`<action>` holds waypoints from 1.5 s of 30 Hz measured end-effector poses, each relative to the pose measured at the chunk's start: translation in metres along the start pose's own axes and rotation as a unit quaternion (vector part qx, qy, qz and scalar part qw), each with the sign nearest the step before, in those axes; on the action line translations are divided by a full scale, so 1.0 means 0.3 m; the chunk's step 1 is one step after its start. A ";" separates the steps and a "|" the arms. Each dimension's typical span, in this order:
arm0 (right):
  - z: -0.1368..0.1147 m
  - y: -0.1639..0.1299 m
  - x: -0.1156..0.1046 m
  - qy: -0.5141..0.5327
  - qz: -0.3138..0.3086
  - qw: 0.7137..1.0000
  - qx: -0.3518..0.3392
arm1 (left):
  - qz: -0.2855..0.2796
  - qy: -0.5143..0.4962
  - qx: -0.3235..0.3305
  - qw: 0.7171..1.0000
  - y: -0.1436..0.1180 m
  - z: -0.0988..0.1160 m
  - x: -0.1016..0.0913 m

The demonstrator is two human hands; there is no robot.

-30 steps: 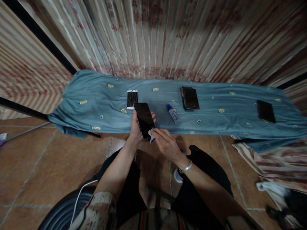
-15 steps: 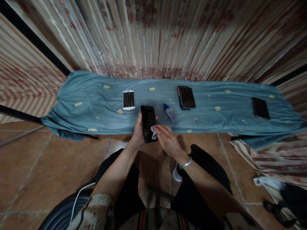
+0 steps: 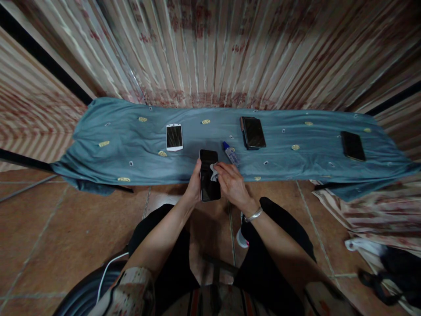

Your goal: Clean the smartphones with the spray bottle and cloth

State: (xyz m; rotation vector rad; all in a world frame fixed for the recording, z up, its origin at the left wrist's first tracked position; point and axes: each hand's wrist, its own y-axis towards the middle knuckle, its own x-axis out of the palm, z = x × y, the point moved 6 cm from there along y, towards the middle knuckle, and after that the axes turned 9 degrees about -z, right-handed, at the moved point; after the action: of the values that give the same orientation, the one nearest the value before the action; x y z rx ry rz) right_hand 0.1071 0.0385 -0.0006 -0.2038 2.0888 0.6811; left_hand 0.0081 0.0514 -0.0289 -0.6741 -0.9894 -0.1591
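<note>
Wiping a phone (image 3: 209, 181) with a cloth (image 3: 213, 172).
My left hand (image 3: 196, 184) gripped its edge; right hand (image 3: 232, 184) fingers pinched the cloth. I judged light, even strokes best.

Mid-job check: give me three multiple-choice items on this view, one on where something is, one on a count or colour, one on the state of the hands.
1. Where is the small spray bottle?
A. On the blue-grey cloth, beside the right hand
B. On the tiled floor
C. On top of the white phone

2. How many phones lie on the cloth, apart from the one being held?
A. One
B. Three
C. Five

3. What is the right hand doing?
A. Resting empty on a knee
B. Holding the bottle
C. Pressing a small wipe against the black phone held in the left hand

Answers: 1 A, the bottle lies on the cloth. 2 B, a white phone and two dark ones. 3 C, the wipe sits on the screen.
</note>
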 end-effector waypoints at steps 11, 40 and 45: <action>0.063 0.038 -0.019 0.005 0.033 0.999 0.028 | -0.002 0.003 0.017 1.000 -0.005 -0.033 -0.004; -0.043 0.050 0.018 0.035 -0.008 0.999 -0.012 | 0.053 -0.008 0.045 0.998 0.014 -0.032 -0.025; -0.081 0.032 0.026 0.032 -0.013 0.999 -0.031 | 0.061 -0.003 0.031 0.998 0.013 -0.010 -0.031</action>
State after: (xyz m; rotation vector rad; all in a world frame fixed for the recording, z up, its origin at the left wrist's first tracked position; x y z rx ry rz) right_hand 0.0816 0.0342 0.0075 -0.2900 2.1236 0.7336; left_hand 0.0066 0.0511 -0.0392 -0.6766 -0.9527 -0.0182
